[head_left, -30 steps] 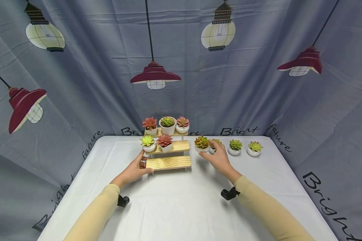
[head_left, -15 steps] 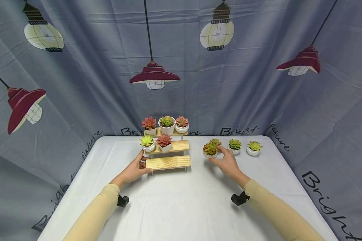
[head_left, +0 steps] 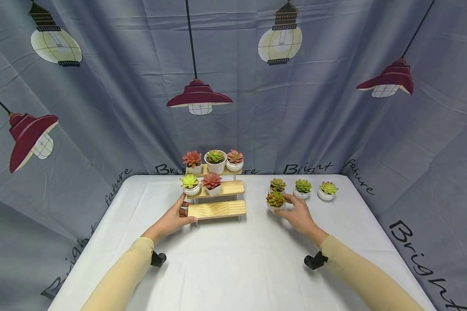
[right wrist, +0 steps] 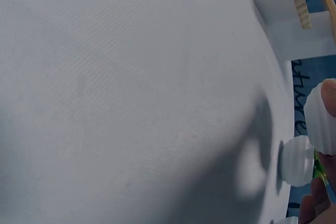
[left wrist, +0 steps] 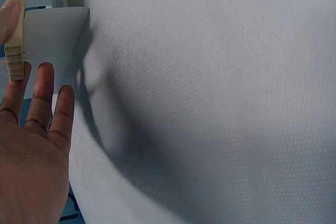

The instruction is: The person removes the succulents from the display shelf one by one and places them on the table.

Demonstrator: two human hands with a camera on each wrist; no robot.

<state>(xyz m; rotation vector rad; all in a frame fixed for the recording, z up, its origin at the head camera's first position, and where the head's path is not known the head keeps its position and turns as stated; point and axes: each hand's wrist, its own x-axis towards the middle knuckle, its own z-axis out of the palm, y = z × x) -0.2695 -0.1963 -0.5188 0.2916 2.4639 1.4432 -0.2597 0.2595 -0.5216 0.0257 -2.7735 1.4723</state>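
My right hand [head_left: 298,212] pinches a small potted succulent [head_left: 275,199] with reddish-green leaves. In the right wrist view its white ribbed pot [right wrist: 318,121] is raised off the white cloth, my thumb on its side. My left hand [head_left: 173,221] grips the left end of a three-step wooden plant stand [head_left: 217,210], thumb at the lowest board [left wrist: 17,51] and the other fingers fairly straight. On the stand's top step are a red succulent [head_left: 192,159], a green one [head_left: 215,157] and a pink one [head_left: 235,157]. The middle step bears a yellow-green one [head_left: 190,181] and a red one [head_left: 212,181].
To the right of the stand, a row of potted succulents stands on the white-covered table [head_left: 233,268]: a dark green one [head_left: 277,185] partly behind the held pot, a green one [head_left: 303,186] and a light green one [head_left: 328,188]. A grey-blue printed curtain [head_left: 319,129] hangs behind.
My right hand has moved right and towards me with the held succulent, from beside the stand to in front of the row. The left hand and the stand have stayed put.
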